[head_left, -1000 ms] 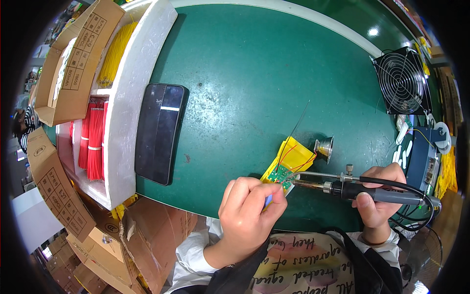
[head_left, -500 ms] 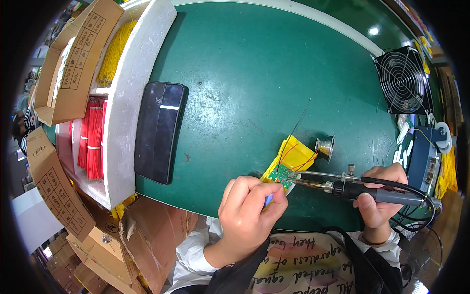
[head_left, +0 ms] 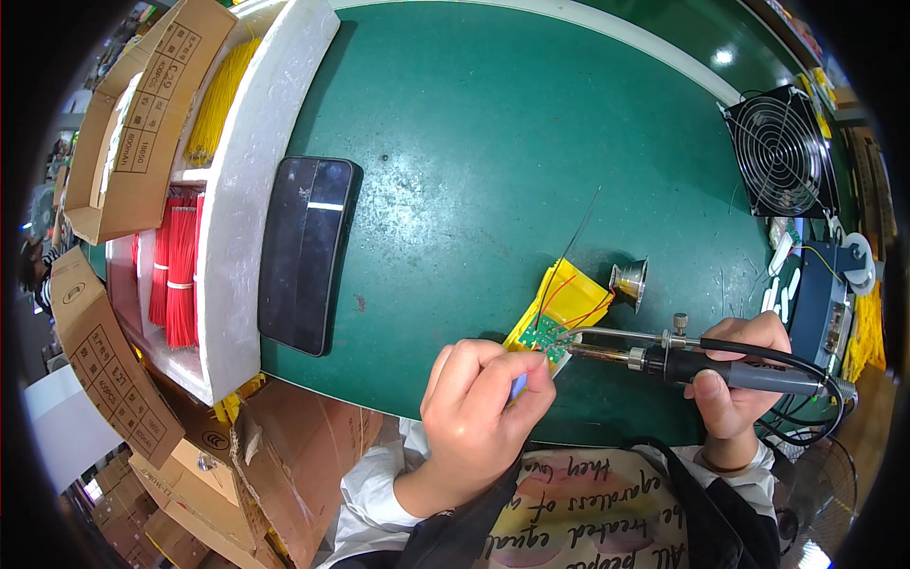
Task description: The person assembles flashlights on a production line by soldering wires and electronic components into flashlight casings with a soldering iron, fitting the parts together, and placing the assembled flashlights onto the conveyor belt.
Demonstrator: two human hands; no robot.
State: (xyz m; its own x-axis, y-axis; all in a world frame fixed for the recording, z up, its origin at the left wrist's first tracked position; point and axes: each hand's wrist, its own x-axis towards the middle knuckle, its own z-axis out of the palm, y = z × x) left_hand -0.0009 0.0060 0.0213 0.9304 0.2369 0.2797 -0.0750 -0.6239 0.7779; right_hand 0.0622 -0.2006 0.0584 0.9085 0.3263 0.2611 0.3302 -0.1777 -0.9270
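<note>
My left hand (head_left: pixel 479 403) pinches the near edge of a small green circuit board (head_left: pixel 543 335) that carries a yellow pouch battery (head_left: pixel 559 303) and thin red wires. My right hand (head_left: pixel 735 379) grips the black handle of a soldering iron (head_left: pixel 664 358), held level. Its tip points left and meets the board. A thin solder wire (head_left: pixel 580 228) runs up and away from the board. Both hands sit at the near edge of the green work mat (head_left: pixel 493 142).
A black phone (head_left: pixel 308 254) lies face up left of the hands. A white foam tray (head_left: pixel 242 190) holds bundles of yellow and red wires. Cardboard boxes (head_left: pixel 133 114) stand at the left. A small metal cup (head_left: pixel 628 281), a desk fan (head_left: pixel 779 152) and a soldering station (head_left: pixel 820 303) stand at the right.
</note>
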